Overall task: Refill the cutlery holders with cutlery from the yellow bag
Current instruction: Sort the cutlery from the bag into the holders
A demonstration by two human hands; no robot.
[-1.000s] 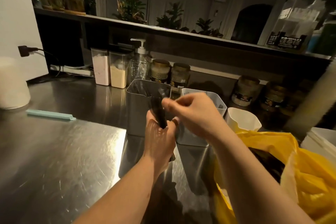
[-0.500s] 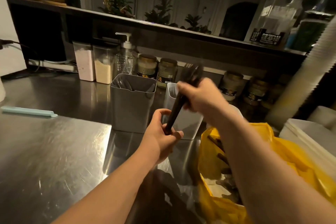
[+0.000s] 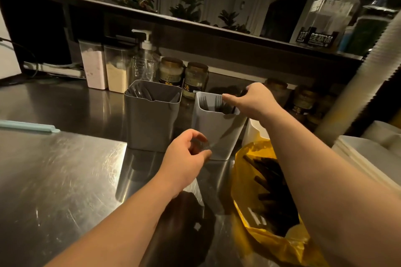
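Observation:
Two cutlery holders stand on the steel counter: a grey holder (image 3: 152,119) with dark cutlery leaning in it, and a white holder (image 3: 214,132) with black forks (image 3: 217,103) standing tines up. My right hand (image 3: 253,101) is over the white holder's right rim and grips a bundle of black cutlery (image 3: 235,107) whose lower end is inside the holder. My left hand (image 3: 186,156) hovers in front of the holders and pinches what looks like a clear plastic wrapper (image 3: 200,144). The yellow bag (image 3: 249,208) lies open at the right with more black cutlery (image 3: 271,188) inside.
Behind the holders stand a pump bottle (image 3: 145,60), two powder containers (image 3: 104,67) and several jars (image 3: 195,80). A pale blue strip (image 3: 28,125) lies at the left. A tall stack of white cups (image 3: 358,84) and white lids (image 3: 368,158) crowd the right side.
My right hand pulled the black cutlery bundle out of my left hand's grasp, carried it up and right, and lowered it into the white holder. My left hand kept the wrapper.

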